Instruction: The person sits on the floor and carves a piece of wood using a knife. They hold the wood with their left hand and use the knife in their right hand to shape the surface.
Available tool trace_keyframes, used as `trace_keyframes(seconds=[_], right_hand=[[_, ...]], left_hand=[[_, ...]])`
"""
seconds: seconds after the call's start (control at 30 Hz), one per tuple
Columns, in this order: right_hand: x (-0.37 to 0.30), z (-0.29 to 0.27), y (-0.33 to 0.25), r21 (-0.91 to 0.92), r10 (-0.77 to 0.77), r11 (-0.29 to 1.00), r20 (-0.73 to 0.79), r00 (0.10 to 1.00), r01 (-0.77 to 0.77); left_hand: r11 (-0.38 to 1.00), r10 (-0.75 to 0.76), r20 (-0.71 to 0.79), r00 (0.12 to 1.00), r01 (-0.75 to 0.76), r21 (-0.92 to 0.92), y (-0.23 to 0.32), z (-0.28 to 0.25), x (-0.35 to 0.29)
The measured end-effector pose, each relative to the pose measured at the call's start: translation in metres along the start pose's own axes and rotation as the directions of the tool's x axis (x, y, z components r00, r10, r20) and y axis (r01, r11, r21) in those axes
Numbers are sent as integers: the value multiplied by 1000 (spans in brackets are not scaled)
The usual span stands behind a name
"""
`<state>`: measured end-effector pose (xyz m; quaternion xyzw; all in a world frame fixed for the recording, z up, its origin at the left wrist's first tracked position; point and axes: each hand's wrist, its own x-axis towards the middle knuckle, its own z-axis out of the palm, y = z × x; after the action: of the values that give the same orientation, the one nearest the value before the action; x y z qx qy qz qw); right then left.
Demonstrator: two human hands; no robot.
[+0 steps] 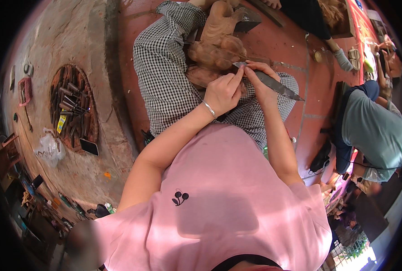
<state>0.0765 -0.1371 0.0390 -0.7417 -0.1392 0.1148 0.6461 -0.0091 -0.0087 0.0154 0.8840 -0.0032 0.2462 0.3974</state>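
A dark grey, flat strip (280,86) with pointed ends slants across my lap; its exact kind is unclear. My right hand (262,80) pinches it between thumb and fingers. At its upper left end, my left hand (223,94) has its fingers closed together, with the fingertips pressed to the strip. Just beyond my hands is a reddish-brown wooden carving (216,49) with rounded, carved shapes, lying between my legs in checked trousers (164,77). My left hand partly hides its near end. A dark block (248,21) is beside the carving's far end.
To the left, a round woven tray (92,124) on a worn ledge holds several carving tools (70,99). A phone (89,147) and a clear plastic bag (49,150) are near it. One person in a grey-green shirt (374,126) sits at right; another person's dark-clothed leg (307,18) is beyond.
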Motion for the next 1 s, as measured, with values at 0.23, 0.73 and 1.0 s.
trace_keyframes(seconds=[0.23,0.73,1.0], right_hand=[[-6,-6,6,104,132,986,18,991,-133],[-3,-6,11,276,395,884,-14,918,-376],[12,-18,26,389,476,798,60,877,-460]], left_hand=[[1000,1,115,993,1,-14,-6,1,-2],[997,-42,158,987,32,67,2,3,2],[993,-40,264,964,9,117,-2,8,6]])
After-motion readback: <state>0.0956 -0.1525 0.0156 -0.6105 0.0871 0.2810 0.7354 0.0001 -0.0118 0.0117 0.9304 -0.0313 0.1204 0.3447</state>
